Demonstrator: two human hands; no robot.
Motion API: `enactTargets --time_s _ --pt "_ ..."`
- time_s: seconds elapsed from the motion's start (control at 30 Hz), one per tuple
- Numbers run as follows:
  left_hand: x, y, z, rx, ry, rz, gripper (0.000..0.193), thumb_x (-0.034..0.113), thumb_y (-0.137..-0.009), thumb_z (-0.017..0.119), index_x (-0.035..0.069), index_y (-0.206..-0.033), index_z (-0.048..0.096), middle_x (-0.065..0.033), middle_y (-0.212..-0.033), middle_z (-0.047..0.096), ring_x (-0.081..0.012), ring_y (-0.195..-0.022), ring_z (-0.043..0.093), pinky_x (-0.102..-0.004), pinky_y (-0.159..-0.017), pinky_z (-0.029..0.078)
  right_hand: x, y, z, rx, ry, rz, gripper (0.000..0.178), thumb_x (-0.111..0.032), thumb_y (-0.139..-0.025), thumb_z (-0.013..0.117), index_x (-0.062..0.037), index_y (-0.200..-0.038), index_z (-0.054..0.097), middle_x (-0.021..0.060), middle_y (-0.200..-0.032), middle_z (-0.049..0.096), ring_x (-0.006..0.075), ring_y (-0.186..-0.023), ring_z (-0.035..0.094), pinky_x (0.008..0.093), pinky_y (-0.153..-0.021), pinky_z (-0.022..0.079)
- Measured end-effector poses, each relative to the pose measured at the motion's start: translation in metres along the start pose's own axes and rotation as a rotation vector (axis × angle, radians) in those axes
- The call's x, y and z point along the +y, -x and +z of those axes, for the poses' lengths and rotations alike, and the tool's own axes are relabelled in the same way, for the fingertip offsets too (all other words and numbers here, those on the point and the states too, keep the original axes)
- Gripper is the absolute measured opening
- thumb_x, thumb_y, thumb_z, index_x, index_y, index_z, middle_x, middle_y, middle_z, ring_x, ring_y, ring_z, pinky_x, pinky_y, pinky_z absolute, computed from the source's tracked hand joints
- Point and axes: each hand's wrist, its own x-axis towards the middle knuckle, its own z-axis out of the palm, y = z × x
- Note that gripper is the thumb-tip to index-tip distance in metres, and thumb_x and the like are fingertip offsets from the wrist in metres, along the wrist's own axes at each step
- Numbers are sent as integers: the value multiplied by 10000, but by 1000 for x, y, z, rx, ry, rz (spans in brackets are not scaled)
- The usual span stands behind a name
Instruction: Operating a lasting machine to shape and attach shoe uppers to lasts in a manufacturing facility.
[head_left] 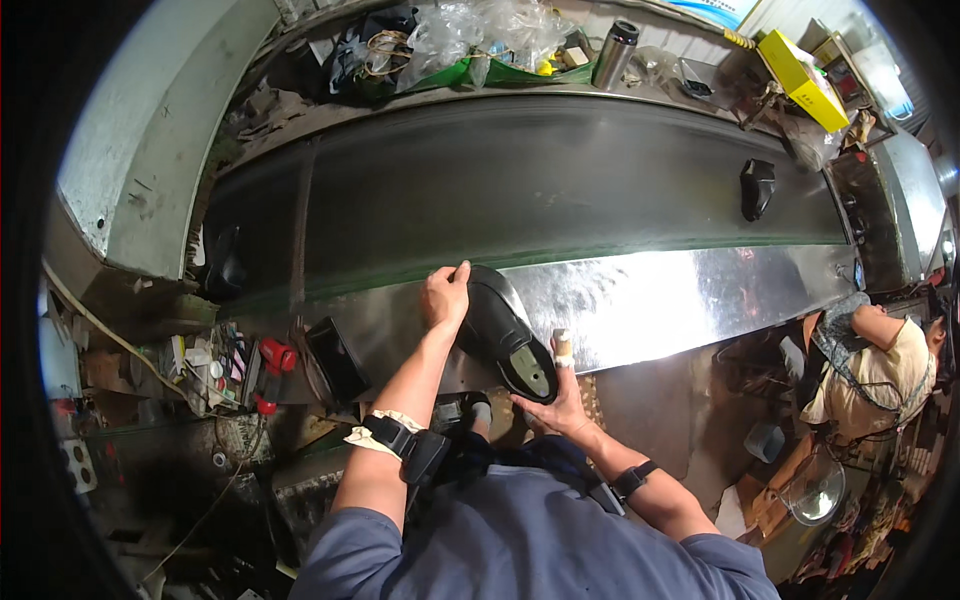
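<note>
A black shoe [490, 312] is held between my two hands at the near edge of the shiny metal ledge [640, 310]. Its opening faces up, and a greenish patch shows inside the heel. My left hand [447, 297] is closed on the toe end, fingers curled at its left side. Around the heel end, my right hand [562, 402] grips from below and the right, its thumb wrapped in white and tan tape. Part of the right fingers is hidden beneath the shoe.
A dark conveyor belt [520, 180] runs beyond the ledge, carrying a black shoe [757, 190] at right and another dark shoe [226, 262] at left. A red power tool [276, 358] and a black flat panel [336, 360] are left. Another person [870, 365] sits at right.
</note>
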Motion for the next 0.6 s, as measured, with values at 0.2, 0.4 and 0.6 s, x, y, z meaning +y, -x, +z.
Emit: enactTargets --time_s 0.2,0.4,0.6 --pt "8 51 -23 -259 25 -256 448 438 -916 716 -5 -976 751 -170 -888 750 -278 -852 714 -419 -802 527 12 31 -46 -206 18 -39 878 -203 -769 897 58 -1469 437 254 -1383 559 367 -1307 554 419 -1101 429" --pt "45 87 -4 -181 -249 -210 698 496 -742 802 35 -1221 589 -222 -1218 643 -412 -1152 622 -505 -998 493 34 43 -50 -314 -30 86 910 -209 -793 887 55 -1500 378 272 -1487 472 439 -1414 442 444 -1173 371" --pt "34 82 -5 -151 -161 -335 603 409 -749 779 -19 -1151 639 -255 -1141 695 -442 -1107 648 -510 -968 511 53 45 -44 -266 -39 -83 881 -215 -786 881 62 -1479 412 299 -1466 491 444 -1390 481 449 -1171 381"
